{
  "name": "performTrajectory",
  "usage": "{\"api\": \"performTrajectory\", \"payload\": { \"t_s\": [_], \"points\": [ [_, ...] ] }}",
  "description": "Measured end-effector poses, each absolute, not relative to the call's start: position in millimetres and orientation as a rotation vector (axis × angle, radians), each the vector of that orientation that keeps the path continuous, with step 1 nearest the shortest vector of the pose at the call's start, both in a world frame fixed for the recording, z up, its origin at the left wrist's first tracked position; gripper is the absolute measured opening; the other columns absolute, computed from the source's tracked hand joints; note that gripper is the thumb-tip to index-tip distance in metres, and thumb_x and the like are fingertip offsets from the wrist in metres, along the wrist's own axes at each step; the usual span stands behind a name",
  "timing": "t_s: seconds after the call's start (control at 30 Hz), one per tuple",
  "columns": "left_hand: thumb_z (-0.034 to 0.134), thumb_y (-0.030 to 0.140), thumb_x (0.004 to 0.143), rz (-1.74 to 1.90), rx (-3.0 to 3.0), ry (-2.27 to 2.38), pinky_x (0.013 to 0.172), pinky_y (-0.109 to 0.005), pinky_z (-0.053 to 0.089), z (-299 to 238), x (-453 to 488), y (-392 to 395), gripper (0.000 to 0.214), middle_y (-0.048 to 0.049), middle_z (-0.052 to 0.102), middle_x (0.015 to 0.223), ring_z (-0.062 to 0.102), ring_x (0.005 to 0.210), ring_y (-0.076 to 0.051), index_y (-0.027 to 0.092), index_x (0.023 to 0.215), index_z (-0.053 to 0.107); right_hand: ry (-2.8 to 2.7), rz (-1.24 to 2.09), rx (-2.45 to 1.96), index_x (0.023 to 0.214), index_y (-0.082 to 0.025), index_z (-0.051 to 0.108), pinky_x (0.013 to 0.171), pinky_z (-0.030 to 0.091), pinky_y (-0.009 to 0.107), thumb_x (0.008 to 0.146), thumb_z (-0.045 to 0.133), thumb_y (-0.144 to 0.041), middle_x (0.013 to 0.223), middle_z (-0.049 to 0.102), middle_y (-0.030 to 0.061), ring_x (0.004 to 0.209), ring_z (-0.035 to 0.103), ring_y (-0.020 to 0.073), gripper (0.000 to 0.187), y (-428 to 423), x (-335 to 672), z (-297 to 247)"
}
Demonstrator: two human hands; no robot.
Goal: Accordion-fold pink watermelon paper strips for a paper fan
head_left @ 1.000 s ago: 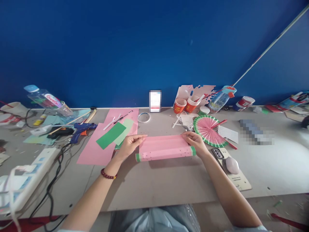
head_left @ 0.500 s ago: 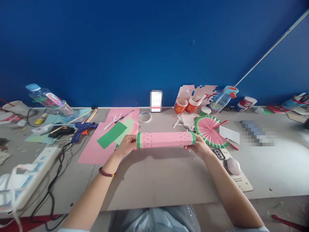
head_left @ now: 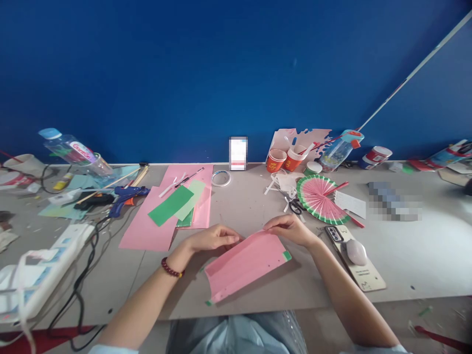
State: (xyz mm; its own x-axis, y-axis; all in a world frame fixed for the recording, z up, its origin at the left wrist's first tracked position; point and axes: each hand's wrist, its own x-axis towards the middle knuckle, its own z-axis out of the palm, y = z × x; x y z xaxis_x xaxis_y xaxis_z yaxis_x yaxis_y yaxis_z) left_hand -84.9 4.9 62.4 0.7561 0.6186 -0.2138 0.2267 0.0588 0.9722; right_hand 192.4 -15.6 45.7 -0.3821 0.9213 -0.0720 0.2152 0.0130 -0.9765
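Observation:
A creased sheet of pink paper (head_left: 247, 271) with green corners and a few dark dots is tilted in front of me, its plain side mostly facing up. At its far edge, my right hand (head_left: 293, 230) pinches the paper between thumb and fingers. My left hand (head_left: 214, 239) is closed at the same edge further left, with the thumb along the paper and some fingertips hidden behind it. A round pink-and-green paper fan (head_left: 320, 200) lies beyond my right hand, and black-handled scissors (head_left: 295, 206) lie beside it.
Pink sheets (head_left: 147, 228) with green paper strips (head_left: 171, 205) and a pen lie at left, near a blue glue gun (head_left: 125, 196) and a power strip (head_left: 55, 273). A tape roll (head_left: 221, 178) and red paper cups (head_left: 276, 160) stand behind. A phone (head_left: 368, 275) lies right.
The pink paper has come down nearer to me and turned from level, dotted side showing, to slanted with its plain side up. Both hands have moved from its short ends to its far edge.

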Motion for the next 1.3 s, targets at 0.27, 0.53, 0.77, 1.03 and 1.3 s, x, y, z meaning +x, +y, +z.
{"api": "performTrajectory", "payload": {
  "t_s": [0.27, 0.53, 0.77, 1.03, 1.3],
  "points": [
    [0.051, 0.049, 0.086, 0.331, 1.535, 0.699, 0.066, -0.025, 0.044, 54.1, -62.7, -7.4, 0.042, -0.0074, 0.069, 0.095, 0.06, 0.08, -0.019, 0.016, 0.104, 0.07, -1.644, 1.479, -1.194, 0.084, -0.018, 0.075, 0.062, 0.049, 0.025, 0.076, 0.068, -0.038, 0.078, 0.071, 0.0052, 0.069, 0.063, 0.0155, 0.023, -19.9, 174.5, 39.5],
    [0.054, 0.048, 0.085, 0.386, 1.443, 0.704, 0.05, -0.021, 0.029, 53.4, -58.2, -13.5, 0.039, -0.0011, 0.056, 0.067, 0.039, 0.056, -0.009, 0.012, 0.09, 0.069, -1.531, 1.482, -1.247, 0.103, -0.017, 0.069, 0.054, 0.045, 0.021, 0.072, 0.072, -0.036, 0.066, 0.065, 0.0005, 0.06, 0.059, 0.0118, 0.037, -20.9, 165.1, 37.0],
    [0.053, 0.048, 0.084, 0.34, 1.45, 0.733, 0.046, -0.024, 0.017, 52.2, -59.9, -12.9, 0.039, 0.0048, 0.032, 0.055, 0.023, 0.051, -0.007, 0.013, 0.07, 0.06, -1.433, 1.513, -1.247, 0.08, -0.015, 0.072, 0.056, 0.049, 0.024, 0.068, 0.073, -0.042, 0.072, 0.071, 0.0048, 0.064, 0.065, 0.0164, 0.029, -21.7, 160.9, 27.5],
    [0.051, 0.047, 0.084, 0.317, 1.481, 0.724, 0.049, -0.025, 0.016, 52.4, -62.1, -10.3, 0.037, 0.0045, 0.031, 0.057, 0.022, 0.053, -0.008, 0.015, 0.066, 0.054, -1.4, 1.536, -1.275, 0.078, -0.016, 0.072, 0.053, 0.047, 0.023, 0.07, 0.071, -0.041, 0.07, 0.071, 0.0035, 0.06, 0.063, 0.0147, 0.026, -23.6, 157.6, 29.6],
    [0.053, 0.048, 0.084, 0.429, 1.51, 0.778, 0.048, -0.025, 0.016, 56.4, -55.6, -11.8, 0.042, 0.0054, 0.027, 0.054, 0.022, 0.052, -0.008, 0.016, 0.058, 0.047, -1.464, 1.413, -1.286, 0.075, -0.017, 0.07, 0.057, 0.045, 0.024, 0.071, 0.07, -0.036, 0.07, 0.068, 0.0026, 0.062, 0.06, 0.0141, 0.019, -29.8, 144.8, 35.0]
  ]
}}
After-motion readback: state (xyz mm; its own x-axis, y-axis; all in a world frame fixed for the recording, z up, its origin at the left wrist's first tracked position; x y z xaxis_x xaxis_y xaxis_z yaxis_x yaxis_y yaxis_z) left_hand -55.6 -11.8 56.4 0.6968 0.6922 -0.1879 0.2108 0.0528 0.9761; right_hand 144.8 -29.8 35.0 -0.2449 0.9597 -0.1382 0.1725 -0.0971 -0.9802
